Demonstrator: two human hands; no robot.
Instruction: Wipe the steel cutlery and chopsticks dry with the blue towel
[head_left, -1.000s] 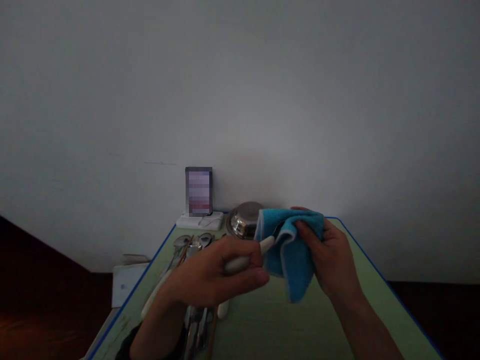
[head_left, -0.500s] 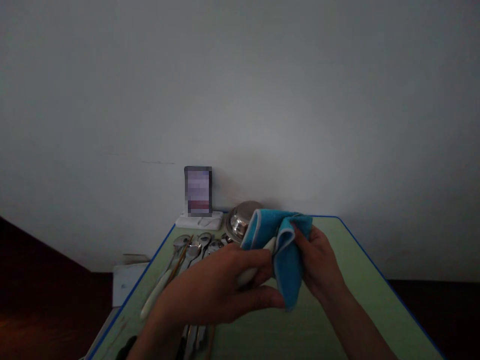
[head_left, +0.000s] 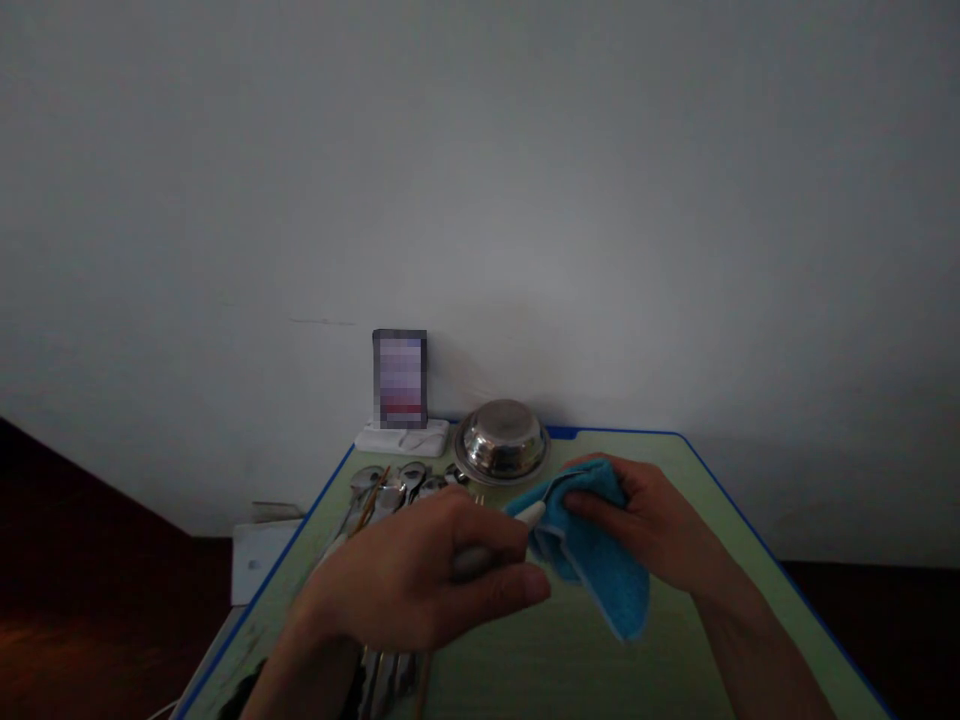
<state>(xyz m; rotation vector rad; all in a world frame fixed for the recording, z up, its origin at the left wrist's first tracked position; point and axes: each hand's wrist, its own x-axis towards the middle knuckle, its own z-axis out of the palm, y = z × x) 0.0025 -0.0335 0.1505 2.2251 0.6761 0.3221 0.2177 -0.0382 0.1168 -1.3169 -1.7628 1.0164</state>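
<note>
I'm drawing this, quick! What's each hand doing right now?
Left hand: closed, holding a white handle.
Right hand: closed, holding the blue cloth.

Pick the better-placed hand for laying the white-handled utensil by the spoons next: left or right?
Left, probably. The left hand already grips the white-handled utensil and is nearer the spoons; the right hand, farther off, holds the blue towel.

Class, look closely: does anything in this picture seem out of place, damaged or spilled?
A thin mark breaks the otherwise plain wall, left of the upright screen; scratch or dirt, I cannot tell. The metal bowl near the far edge of the table is upside down, perhaps deliberately. No spill shows.
</note>
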